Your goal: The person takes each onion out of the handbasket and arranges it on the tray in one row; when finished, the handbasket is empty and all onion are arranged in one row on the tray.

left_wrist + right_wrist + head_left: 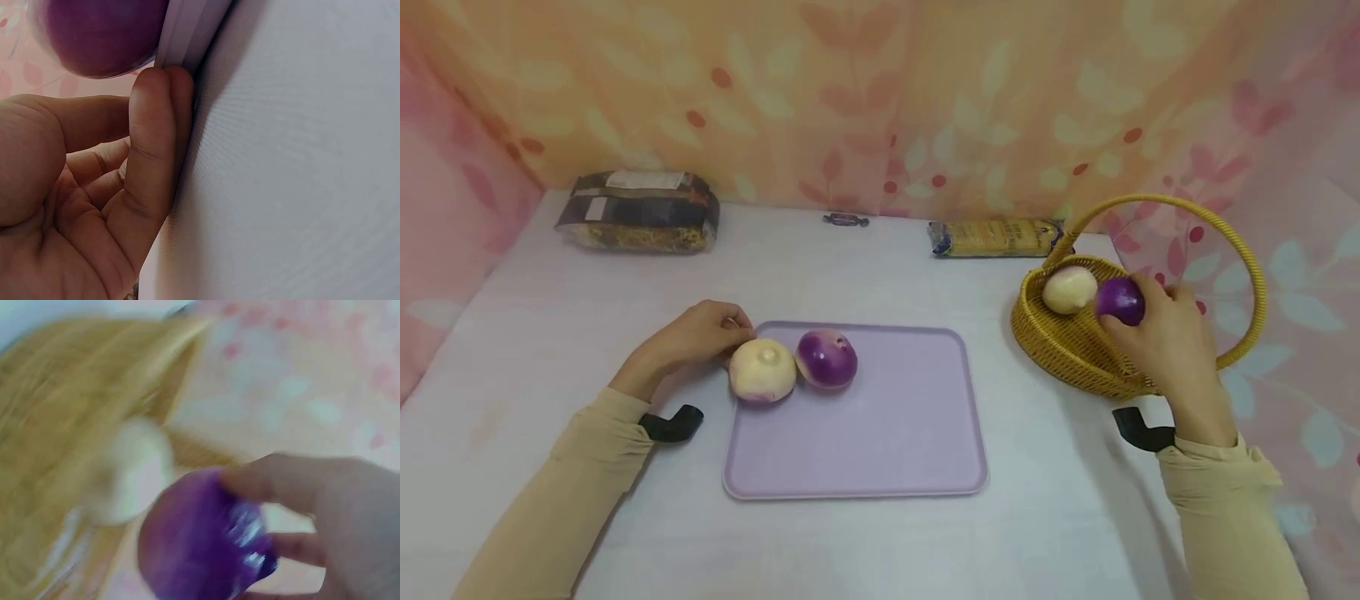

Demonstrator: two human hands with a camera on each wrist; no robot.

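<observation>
My right hand (pixel 1172 342) holds a glossy purple turnip (pixel 1121 301) between thumb and fingers at the wicker basket (pixel 1060 354). In the right wrist view this turnip (pixel 200 540) is blurred. Beside it in the basket sits a pale turnip (pixel 1070 290). At the upper left corner of a lilac tray (pixel 865 442), my left hand (pixel 703 333) pinches the rim; the left wrist view shows its fingertips (pixel 150 94) against the tray edge (pixel 194 31). On the tray rest a cream turnip (pixel 763 371), nearest the left hand, and a purple-and-white turnip (pixel 827 359), side by side.
The basket's tall looped handle (pixel 1247 267) arches to the right of my right hand. Along the back lie a dark package (pixel 640 212), a small wrapped candy (pixel 846 220) and a yellow packet (pixel 996 238). A floral curtain (pixel 850 100) hangs behind the white table (pixel 865 550).
</observation>
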